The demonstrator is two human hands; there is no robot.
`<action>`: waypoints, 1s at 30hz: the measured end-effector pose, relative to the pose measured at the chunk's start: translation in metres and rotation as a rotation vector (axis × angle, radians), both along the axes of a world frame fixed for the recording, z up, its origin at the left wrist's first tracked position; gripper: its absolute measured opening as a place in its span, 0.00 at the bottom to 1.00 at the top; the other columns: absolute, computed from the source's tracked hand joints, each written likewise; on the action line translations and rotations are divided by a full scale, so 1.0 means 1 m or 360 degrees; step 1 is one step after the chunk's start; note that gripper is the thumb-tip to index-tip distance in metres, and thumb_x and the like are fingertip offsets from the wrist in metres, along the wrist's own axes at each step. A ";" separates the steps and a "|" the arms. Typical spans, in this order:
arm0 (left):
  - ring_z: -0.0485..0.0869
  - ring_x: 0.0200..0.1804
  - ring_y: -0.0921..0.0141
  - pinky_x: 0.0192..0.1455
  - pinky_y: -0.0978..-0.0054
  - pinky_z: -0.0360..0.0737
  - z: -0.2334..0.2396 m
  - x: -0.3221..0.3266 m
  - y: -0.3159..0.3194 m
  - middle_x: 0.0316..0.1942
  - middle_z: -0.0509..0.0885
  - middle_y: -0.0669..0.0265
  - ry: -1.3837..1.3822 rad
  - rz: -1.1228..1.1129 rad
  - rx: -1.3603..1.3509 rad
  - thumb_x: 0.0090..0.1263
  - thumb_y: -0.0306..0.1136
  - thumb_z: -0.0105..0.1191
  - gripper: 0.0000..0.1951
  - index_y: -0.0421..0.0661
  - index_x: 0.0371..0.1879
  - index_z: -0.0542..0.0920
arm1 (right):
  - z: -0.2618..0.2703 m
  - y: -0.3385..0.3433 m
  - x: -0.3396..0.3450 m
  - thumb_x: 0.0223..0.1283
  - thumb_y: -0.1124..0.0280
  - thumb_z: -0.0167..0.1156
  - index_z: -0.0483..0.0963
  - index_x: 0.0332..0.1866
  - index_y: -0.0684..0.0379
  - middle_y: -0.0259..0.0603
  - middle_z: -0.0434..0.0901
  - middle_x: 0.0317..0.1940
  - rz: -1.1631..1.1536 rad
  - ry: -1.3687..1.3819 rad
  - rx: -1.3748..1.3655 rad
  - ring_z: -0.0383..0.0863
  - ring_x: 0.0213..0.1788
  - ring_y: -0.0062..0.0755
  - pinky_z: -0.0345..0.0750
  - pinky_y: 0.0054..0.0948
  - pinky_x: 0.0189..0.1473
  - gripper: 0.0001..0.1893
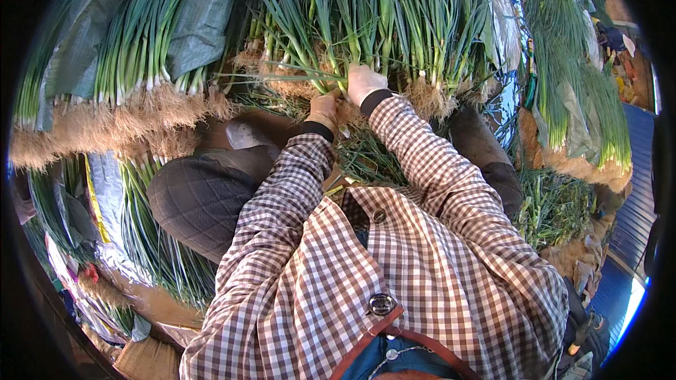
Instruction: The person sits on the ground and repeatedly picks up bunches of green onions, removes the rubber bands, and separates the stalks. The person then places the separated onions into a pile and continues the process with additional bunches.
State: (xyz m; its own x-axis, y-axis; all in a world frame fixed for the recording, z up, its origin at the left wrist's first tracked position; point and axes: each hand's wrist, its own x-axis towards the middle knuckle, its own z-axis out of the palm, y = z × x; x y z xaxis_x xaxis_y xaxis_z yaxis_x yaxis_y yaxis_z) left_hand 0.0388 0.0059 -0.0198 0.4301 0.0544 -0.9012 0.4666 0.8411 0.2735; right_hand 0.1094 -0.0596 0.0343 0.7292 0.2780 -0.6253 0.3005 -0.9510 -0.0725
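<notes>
My right hand (364, 84) is closed around the lower stalks of a few green onions (355, 37), whose leaves point away from me. Just to its left and nearer to me, my left hand (323, 108) has its fingers curled at the base of the same stalks. A long loose leaf (296, 78) crosses sideways by both hands. Part of the roots is hidden under my fingers. Directly beyond lies a broad row of green onions (422, 21) with tan, hairy roots (430, 97) facing me.
At the left are bundled green onions (132, 58) partly wrapped in woven plastic sheeting (203, 16). More bundles (570, 89) lie at the right, above a heap of leaf trimmings (554, 208). Trimmings (369, 158) also cover the ground between my legs. My bent knee (200, 203) is at left.
</notes>
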 end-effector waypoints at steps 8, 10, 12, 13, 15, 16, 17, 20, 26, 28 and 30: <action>0.67 0.14 0.82 0.12 0.87 0.66 0.018 0.002 -0.003 0.17 0.73 0.71 -0.0583 0.0094 -0.0305 0.59 0.32 0.51 0.07 0.42 0.30 0.75 | -0.041 -0.056 0.014 0.48 0.69 0.51 0.66 0.43 0.66 0.54 0.73 0.36 -0.0356 -0.0048 0.0817 0.71 0.40 0.48 0.68 0.34 0.42 0.17; 0.66 0.13 0.83 0.12 0.90 0.65 0.012 0.006 -0.014 0.16 0.73 0.71 -0.0505 -0.0004 -0.0137 0.58 0.32 0.52 0.07 0.41 0.28 0.75 | -0.023 -0.051 0.008 0.47 0.68 0.52 0.65 0.45 0.67 0.52 0.72 0.39 -0.0254 -0.0149 0.0666 0.71 0.42 0.47 0.68 0.32 0.44 0.19; 0.68 0.12 0.80 0.15 0.91 0.70 0.012 0.012 -0.014 0.17 0.75 0.70 -0.0505 0.0085 -0.0127 0.56 0.30 0.53 0.06 0.40 0.27 0.74 | -0.004 -0.048 0.003 0.52 0.67 0.48 0.68 0.39 0.63 0.46 0.72 0.36 -0.0414 -0.0133 0.0831 0.71 0.39 0.38 0.69 0.31 0.42 0.12; 0.74 0.17 0.75 0.20 0.88 0.76 0.005 0.012 -0.008 0.21 0.77 0.65 -0.0424 0.0076 -0.0080 0.56 0.29 0.52 0.06 0.39 0.27 0.73 | 0.014 -0.048 0.005 0.54 0.67 0.47 0.69 0.37 0.62 0.43 0.72 0.33 -0.0584 0.0042 0.0896 0.71 0.38 0.34 0.71 0.31 0.41 0.10; 0.77 0.22 0.70 0.23 0.82 0.79 -0.009 0.010 0.006 0.26 0.77 0.60 -0.0489 0.0146 -0.0352 0.57 0.28 0.51 0.07 0.38 0.30 0.72 | 0.033 -0.080 0.021 0.54 0.71 0.47 0.69 0.33 0.58 0.35 0.68 0.25 -0.1257 0.0192 0.1773 0.67 0.23 0.21 0.71 0.18 0.26 0.05; 0.77 0.28 0.68 0.26 0.77 0.80 -0.015 0.007 0.017 0.30 0.76 0.59 -0.0394 0.0140 -0.0282 0.58 0.28 0.49 0.08 0.37 0.33 0.71 | 0.071 -0.092 0.024 0.55 0.73 0.45 0.68 0.33 0.58 0.32 0.67 0.22 -0.1428 0.0202 0.1840 0.63 0.18 0.17 0.66 0.15 0.18 0.05; 0.77 0.30 0.67 0.29 0.72 0.81 -0.008 0.004 0.022 0.30 0.76 0.59 -0.0462 0.0025 -0.0106 0.59 0.28 0.48 0.08 0.37 0.34 0.70 | 0.085 -0.119 0.034 0.57 0.73 0.43 0.68 0.34 0.59 0.27 0.64 0.17 -0.1461 0.0145 0.2221 0.60 0.14 0.14 0.61 0.14 0.12 0.06; 0.75 0.29 0.68 0.30 0.70 0.78 -0.043 -0.002 0.039 0.30 0.74 0.60 -0.0486 0.0012 -0.0039 0.59 0.29 0.48 0.09 0.38 0.35 0.70 | 0.123 -0.239 0.053 0.59 0.70 0.43 0.67 0.39 0.64 0.23 0.63 0.15 -0.1281 0.0178 0.2505 0.57 0.11 0.10 0.57 0.10 0.10 0.10; 0.71 0.36 0.68 0.45 0.66 0.69 -0.067 0.005 0.043 0.40 0.73 0.59 -0.0190 -0.0117 0.0335 0.59 0.35 0.51 0.17 0.39 0.43 0.70 | 0.148 -0.412 -0.091 0.58 0.63 0.43 0.65 0.46 0.63 0.34 0.68 0.23 -0.1559 -0.1216 0.0574 0.66 0.20 0.21 0.69 0.18 0.20 0.16; 0.72 0.33 0.69 0.43 0.70 0.69 -0.034 0.005 0.038 0.43 0.73 0.57 -0.0020 -0.0289 0.0463 0.59 0.36 0.51 0.18 0.38 0.45 0.70 | 0.121 -0.464 -0.163 0.56 0.65 0.44 0.63 0.48 0.64 0.42 0.69 0.29 -0.1459 -0.1048 -0.0217 0.69 0.26 0.29 0.71 0.23 0.29 0.17; 0.74 0.29 0.72 0.30 0.80 0.73 -0.058 -0.003 0.047 0.43 0.73 0.58 -0.0243 -0.0315 0.0483 0.60 0.34 0.49 0.19 0.41 0.49 0.68 | 0.088 -0.511 -0.217 0.53 0.72 0.47 0.62 0.51 0.66 0.50 0.70 0.36 -0.1212 -0.0792 -0.0836 0.72 0.36 0.36 0.70 0.29 0.40 0.19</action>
